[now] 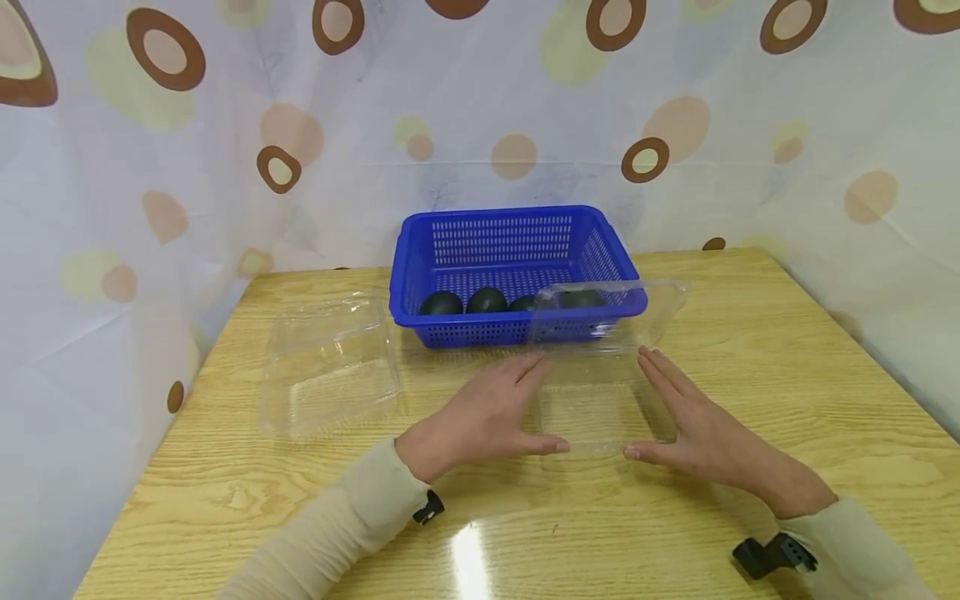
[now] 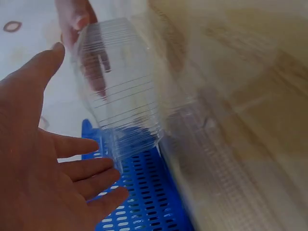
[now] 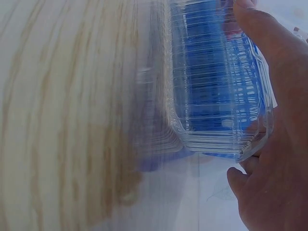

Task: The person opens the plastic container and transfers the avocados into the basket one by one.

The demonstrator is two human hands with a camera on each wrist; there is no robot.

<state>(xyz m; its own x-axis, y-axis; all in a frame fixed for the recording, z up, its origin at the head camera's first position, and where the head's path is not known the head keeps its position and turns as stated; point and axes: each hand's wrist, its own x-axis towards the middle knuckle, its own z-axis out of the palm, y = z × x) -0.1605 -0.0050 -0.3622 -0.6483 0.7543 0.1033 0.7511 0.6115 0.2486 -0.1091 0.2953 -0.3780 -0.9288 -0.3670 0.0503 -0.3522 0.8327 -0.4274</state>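
A clear plastic clamshell container point(image 1: 592, 417) stands on the table with its lid point(image 1: 600, 321) raised at the back, overlapping the basket's front right corner. My left hand point(image 1: 483, 412) is at the container's left side, fingers extended and thumb apart. In the left wrist view its fingertips lie close to the clear wall; contact cannot be told. Along the right side is my right hand point(image 1: 701, 433), fingers straight, thumb near the front corner. In the right wrist view the right thumb point(image 3: 262, 29) lies by the container's rim. No contents show inside the container.
Behind the hands stands a blue plastic basket point(image 1: 465, 320) with several dark green round fruits point(image 1: 441, 303) along its front. A second clear plastic container point(image 1: 330, 367) sits on the left of the wooden table point(image 1: 225, 517). A patterned curtain point(image 1: 465, 100) hangs behind.
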